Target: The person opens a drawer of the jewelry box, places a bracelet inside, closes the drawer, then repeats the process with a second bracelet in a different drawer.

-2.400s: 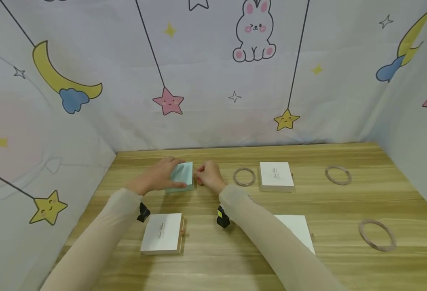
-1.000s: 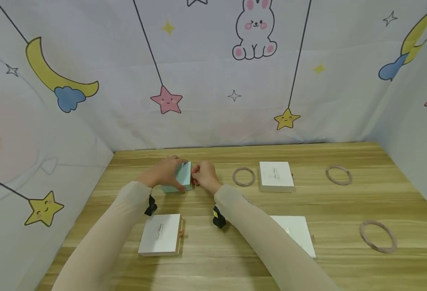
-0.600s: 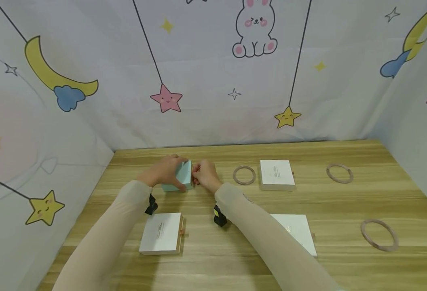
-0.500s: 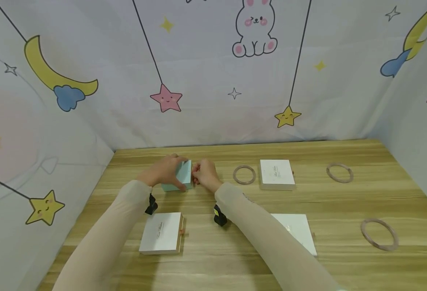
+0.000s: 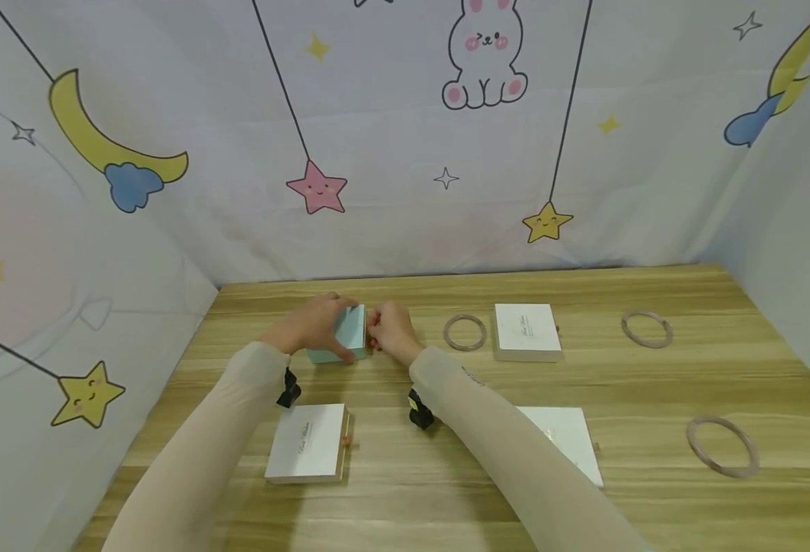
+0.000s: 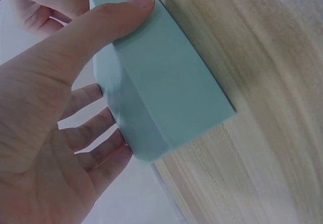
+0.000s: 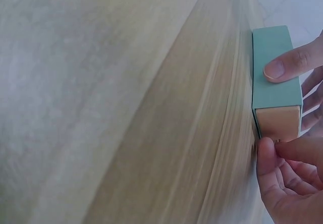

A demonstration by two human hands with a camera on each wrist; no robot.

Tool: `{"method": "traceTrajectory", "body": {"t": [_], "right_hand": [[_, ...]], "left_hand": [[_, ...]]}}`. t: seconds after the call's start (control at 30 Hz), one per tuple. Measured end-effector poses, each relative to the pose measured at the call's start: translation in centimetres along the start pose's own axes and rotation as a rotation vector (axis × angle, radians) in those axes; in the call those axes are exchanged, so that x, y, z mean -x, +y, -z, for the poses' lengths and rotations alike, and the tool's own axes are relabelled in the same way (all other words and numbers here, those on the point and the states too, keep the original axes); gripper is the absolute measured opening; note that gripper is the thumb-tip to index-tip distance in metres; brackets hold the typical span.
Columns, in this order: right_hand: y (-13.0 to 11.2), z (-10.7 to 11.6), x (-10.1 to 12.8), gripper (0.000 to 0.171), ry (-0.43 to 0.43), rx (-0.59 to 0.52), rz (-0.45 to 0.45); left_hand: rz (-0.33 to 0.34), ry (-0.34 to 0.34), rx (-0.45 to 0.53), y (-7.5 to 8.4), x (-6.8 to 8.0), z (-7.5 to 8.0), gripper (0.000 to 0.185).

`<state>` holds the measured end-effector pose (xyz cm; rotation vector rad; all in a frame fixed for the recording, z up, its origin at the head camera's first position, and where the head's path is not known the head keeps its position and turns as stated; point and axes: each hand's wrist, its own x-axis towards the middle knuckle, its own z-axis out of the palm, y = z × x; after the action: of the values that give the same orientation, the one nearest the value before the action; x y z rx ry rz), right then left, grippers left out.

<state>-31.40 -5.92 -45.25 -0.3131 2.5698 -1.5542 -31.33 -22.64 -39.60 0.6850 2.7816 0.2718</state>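
I have the left hand [image 5: 311,323] holding the green box [image 6: 169,77] near the back edge of the table [image 5: 370,391]; the right hand [image 5: 393,332] pinches its tab [image 7: 278,141] (mostly hidden). Wood shows between that hand and the ring [image 5: 449,343].

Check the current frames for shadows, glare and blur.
Head: soft shadows on the tabletop by the sleeves, a pale sheen between them, no strong motion blur. Left wrist: teal box edges crisp, wood grain soft at upper right. Right wrist: wood hazy and washed out at left, right hand clearer.
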Motion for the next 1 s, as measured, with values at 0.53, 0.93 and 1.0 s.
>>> {"method": "traceTrajectory", "body": {"t": [0.53,0.93,1.0], "right_hand": [[-0.04,0.53,0.23,0.024,-0.027,0.090,0.021],[-0.13,0.45,0.20,0.023,-0.031,0.096,0.011],[-0.22,0.49,0.19,0.023,-0.030,0.095,0.008]], "left_hand": [[-0.031,0.013,-0.008,-0.24,0.03,-0.16,0.102],[-0.009,0.002,-0.003,-0.12,0.06,-0.10,0.103],[-0.013,0.007,-0.005,-0.18,0.05,-0.12,0.102]]}}
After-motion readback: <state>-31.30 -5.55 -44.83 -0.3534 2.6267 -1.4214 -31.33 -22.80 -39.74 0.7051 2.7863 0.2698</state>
